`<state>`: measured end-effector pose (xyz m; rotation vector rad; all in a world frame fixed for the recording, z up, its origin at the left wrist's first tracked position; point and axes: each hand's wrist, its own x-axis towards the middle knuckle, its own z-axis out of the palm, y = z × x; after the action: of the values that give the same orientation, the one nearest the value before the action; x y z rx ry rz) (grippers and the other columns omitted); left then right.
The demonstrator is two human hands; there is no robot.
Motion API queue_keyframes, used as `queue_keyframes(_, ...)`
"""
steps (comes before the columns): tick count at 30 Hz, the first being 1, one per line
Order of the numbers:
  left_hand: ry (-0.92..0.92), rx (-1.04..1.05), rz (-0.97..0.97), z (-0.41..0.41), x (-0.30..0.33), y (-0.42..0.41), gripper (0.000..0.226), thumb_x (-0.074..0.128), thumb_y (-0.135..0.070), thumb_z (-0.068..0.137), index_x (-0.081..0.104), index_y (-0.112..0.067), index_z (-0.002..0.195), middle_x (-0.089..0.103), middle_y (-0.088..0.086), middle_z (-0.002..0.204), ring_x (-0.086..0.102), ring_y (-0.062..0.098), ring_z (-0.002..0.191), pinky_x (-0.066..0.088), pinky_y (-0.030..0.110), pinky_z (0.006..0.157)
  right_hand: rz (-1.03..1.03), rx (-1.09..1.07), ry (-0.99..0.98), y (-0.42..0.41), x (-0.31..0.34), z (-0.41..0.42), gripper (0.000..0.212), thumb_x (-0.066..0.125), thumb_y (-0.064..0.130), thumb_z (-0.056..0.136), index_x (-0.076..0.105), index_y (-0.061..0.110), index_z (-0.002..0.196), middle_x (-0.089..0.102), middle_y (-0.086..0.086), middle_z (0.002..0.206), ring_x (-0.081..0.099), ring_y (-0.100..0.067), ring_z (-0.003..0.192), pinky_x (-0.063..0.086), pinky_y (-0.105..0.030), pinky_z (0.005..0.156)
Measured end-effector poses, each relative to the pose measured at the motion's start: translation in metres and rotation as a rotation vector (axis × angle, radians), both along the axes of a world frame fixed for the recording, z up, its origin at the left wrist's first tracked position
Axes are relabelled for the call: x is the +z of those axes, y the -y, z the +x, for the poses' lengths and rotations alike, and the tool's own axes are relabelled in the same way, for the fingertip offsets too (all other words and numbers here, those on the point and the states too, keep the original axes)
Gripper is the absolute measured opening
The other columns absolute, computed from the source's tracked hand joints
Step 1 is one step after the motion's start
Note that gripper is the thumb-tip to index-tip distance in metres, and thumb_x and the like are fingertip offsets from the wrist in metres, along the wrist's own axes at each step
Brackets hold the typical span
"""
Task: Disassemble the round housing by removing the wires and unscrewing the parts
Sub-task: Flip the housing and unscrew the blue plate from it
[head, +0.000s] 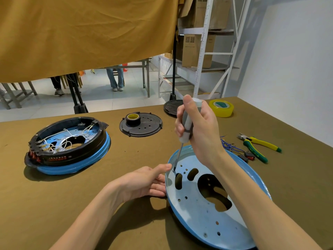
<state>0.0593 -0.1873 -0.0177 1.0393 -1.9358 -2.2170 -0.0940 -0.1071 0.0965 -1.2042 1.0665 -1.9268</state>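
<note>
A: Blue round plate (207, 212) lies on the olive-covered table (126, 222), near edge, on the person's right. Tilted: the left rim rides up, and a shadow shows beneath it.

B: Who holds it up?

A: The left hand (144, 183). Thumb on the rim, fingers below the edge, lightly curled round it. The right hand (198, 130) is wrapped tight round the grey handle of a screwdriver (185, 127); the shaft runs down and slightly left, tip set on the plate's face just above an oblong slot.

B: Handling?

A: Looks like thin painted sheet metal: light, stiff, smooth, likely to skate on the cloth under a push. The rim is the sensible hold; the cutout edges may be sharp.

B: Orientation?

A: Dished side faces up toward the camera. It is round, so no true long axis; the large cutout runs from upper left toward lower right.

B: Elsewhere?

A: A second housing (68, 145), black ring on blue base, still wired, sits well apart at left. Pliers (259, 147) and loose blue wires (230, 147) lie at right.
</note>
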Motion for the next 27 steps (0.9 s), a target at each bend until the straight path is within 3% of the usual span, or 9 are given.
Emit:
queue_keyframes(2,0.003,0.003,-0.004,0.0,0.0,-0.001,0.091,0.072,-0.07,0.066,0.068,-0.002,0.126,0.073,0.018,0.122,0.065,0.035,0.123,0.051,0.045,0.109,0.01,0.048,0.025,-0.001,-0.001,-0.003,0.037,0.059,0.043,0.097,0.061,0.006,0.098,0.063,-0.003,0.079,0.057,-0.017,0.059,0.048,-0.03,0.054)
queue_keyframes(6,0.005,0.021,0.008,-0.001,0.001,-0.001,0.085,0.072,-0.067,0.073,0.068,-0.001,0.126,0.073,0.019,0.122,0.07,0.032,0.116,0.053,0.044,0.107,0.074,0.203,0.087,-0.001,0.0,-0.003,0.058,0.044,0.054,0.102,0.066,0.004,0.122,0.064,-0.006,0.084,0.055,-0.016,0.064,0.048,-0.03,0.064)
queue_keyframes(10,0.015,0.018,0.011,-0.001,0.0,0.0,0.069,0.065,-0.062,0.088,0.068,-0.004,0.126,0.074,0.017,0.121,0.067,0.034,0.121,0.052,0.044,0.108,0.062,0.108,-0.034,0.0,0.0,0.003,0.076,0.068,0.076,0.074,0.056,0.007,0.103,0.059,-0.001,0.073,0.048,-0.017,0.055,0.044,-0.03,0.057)
queue_keyframes(13,0.011,0.009,0.01,-0.001,0.002,0.0,0.083,0.071,-0.068,0.072,0.069,-0.004,0.125,0.075,0.016,0.12,0.07,0.031,0.115,0.053,0.042,0.107,0.036,0.07,-0.035,0.0,-0.003,0.003,0.07,0.071,0.069,0.076,0.054,0.006,0.1,0.061,-0.002,0.075,0.052,-0.017,0.056,0.046,-0.03,0.055)
queue_keyframes(15,0.008,0.01,0.015,-0.002,0.003,-0.001,0.086,0.072,-0.068,0.068,0.069,-0.004,0.125,0.074,0.017,0.121,0.071,0.03,0.114,0.053,0.043,0.107,0.05,0.075,-0.02,-0.001,-0.004,0.001,0.064,0.059,0.067,0.084,0.063,0.006,0.1,0.066,-0.004,0.084,0.057,-0.017,0.062,0.051,-0.032,0.06)
queue_keyframes(18,0.019,0.031,0.028,-0.003,0.003,-0.001,0.076,0.069,-0.064,0.077,0.069,-0.004,0.124,0.075,0.017,0.12,0.068,0.033,0.12,0.053,0.044,0.107,0.092,0.059,-0.052,0.003,-0.006,0.005,0.067,0.042,0.062,0.095,0.062,0.002,0.117,0.068,-0.004,0.086,0.056,-0.016,0.059,0.051,-0.032,0.062)
queue_keyframes(21,0.028,0.046,0.034,-0.003,0.004,-0.002,0.061,0.061,-0.055,0.095,0.067,-0.003,0.126,0.074,0.018,0.121,0.066,0.034,0.122,0.052,0.046,0.108,0.092,-0.005,-0.089,0.005,-0.01,0.007,0.053,0.057,0.054,0.092,0.049,0.005,0.113,0.067,0.0,0.082,0.053,-0.015,0.052,0.049,-0.031,0.056)
queue_keyframes(23,0.035,0.051,0.034,-0.003,0.005,-0.003,0.058,0.058,-0.052,0.097,0.067,-0.003,0.127,0.074,0.018,0.121,0.066,0.035,0.122,0.051,0.046,0.109,0.076,0.005,-0.077,0.004,-0.012,0.006,0.051,0.059,0.053,0.092,0.053,0.005,0.109,0.067,-0.004,0.086,0.058,-0.018,0.057,0.052,-0.031,0.059)
queue_keyframes(27,0.041,0.063,0.025,-0.004,0.007,-0.005,0.056,0.057,-0.05,0.098,0.067,-0.002,0.125,0.074,0.019,0.12,0.066,0.036,0.122,0.052,0.046,0.108,0.122,0.061,-0.02,0.005,-0.012,0.006,0.064,0.036,0.061,0.097,0.067,0.008,0.114,0.068,-0.008,0.086,0.056,-0.02,0.065,0.05,-0.035,0.065)
